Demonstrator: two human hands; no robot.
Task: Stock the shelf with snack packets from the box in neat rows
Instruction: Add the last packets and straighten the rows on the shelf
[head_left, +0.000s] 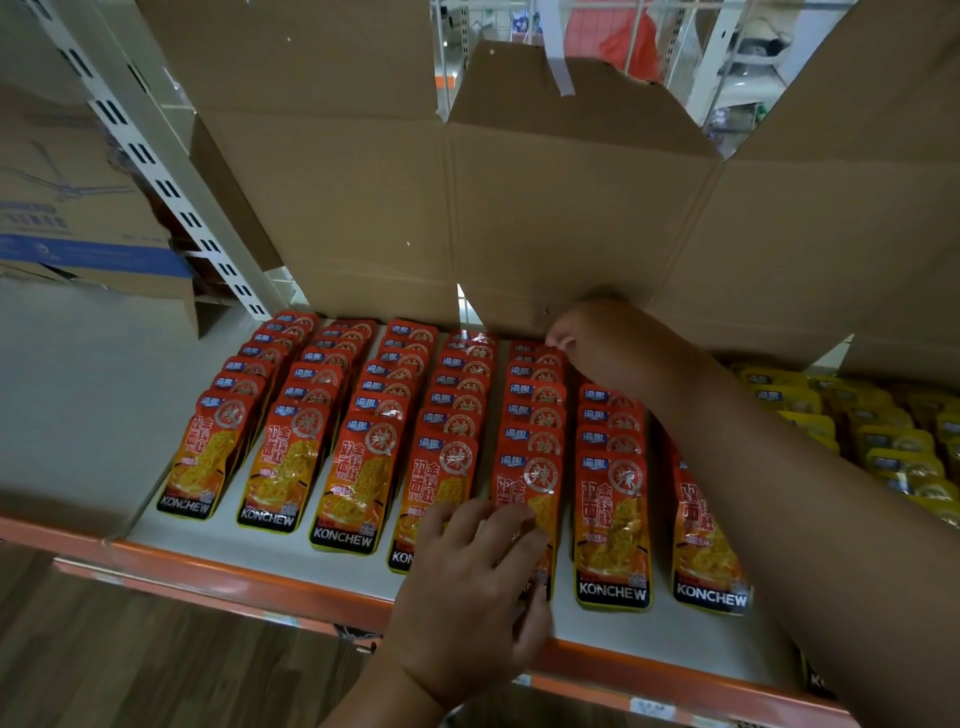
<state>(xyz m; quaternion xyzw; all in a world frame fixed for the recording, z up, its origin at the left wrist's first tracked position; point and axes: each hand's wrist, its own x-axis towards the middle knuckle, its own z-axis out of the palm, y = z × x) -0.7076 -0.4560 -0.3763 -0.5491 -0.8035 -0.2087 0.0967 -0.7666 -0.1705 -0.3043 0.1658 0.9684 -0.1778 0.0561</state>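
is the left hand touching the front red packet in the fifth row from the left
Touching. The head view shows the left hand with its fingers lying across the lower half of the front red packet, covering its print, with no gap.

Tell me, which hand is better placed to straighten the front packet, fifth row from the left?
Left. The left hand rests on that front packet near the shelf edge; the right hand is far back beside the cardboard box.

A blue-striped carton (78, 223) sits beside a slotted upright (171, 192).
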